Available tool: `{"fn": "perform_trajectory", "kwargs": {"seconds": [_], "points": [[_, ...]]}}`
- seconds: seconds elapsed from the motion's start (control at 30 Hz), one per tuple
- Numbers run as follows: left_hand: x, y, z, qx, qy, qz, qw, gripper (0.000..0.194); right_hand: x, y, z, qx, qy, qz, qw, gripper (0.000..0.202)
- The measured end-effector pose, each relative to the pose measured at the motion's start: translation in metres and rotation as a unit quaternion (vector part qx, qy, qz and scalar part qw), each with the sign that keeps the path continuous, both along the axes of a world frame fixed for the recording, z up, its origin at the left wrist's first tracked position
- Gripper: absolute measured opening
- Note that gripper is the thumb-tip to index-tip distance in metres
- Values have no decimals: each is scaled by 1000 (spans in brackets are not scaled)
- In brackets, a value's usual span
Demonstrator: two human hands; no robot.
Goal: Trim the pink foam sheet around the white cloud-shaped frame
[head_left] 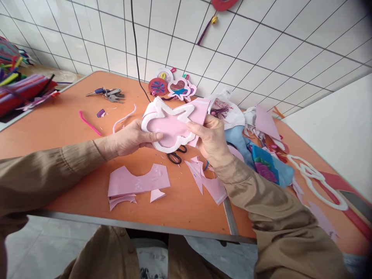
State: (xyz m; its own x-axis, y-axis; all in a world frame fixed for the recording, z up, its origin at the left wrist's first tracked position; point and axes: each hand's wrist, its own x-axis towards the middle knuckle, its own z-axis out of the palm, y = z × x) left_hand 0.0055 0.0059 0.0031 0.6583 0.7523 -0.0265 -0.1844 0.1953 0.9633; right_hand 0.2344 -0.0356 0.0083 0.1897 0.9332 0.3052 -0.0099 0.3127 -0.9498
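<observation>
On my head feed, I find the dark print on the shirt (152,260) too small to read; pale marks on the large pink scrap (136,182) are just as hard to make out, and I cannot tell whether they are letters. Behind the right forearm, a whitish plastic bag (232,116) has dark purple tassels (220,111) showing in it; a blue item (267,166) — I cannot tell if it is a pouch — bears a purple flower.

The left hand (126,140) is clamped on the left edge of the white frame (167,148), thumb across its front; the right hand (213,141) pinches the frame's right edge together with the pink sheet (171,128) behind it; between them, they hold both pieces up over the orange table (186,211). Black scissor handles (174,157) show just below; more pink cuttings (207,180) lie near the right wrist; keys (114,95) and ornaments (180,88) sit farther back, toward the tiled wall (110,35).
</observation>
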Motion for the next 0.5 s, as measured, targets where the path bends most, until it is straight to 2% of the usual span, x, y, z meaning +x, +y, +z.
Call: {"fn": "perform_trajectory", "kwargs": {"seconds": [0.17,0.3,0.5], "points": [[-4,-6,3,-4,24,-7,1000,51,1,-1,0,-5,21,-4,1000,24],[-6,-9,6,-2,19,-8,1000,45,-5,-3,4,-11,23,-13,1000,30],[-9,-12,2,-12,17,-7,1000,41,-11,-9,7,-37,56,0,998,29]]}}
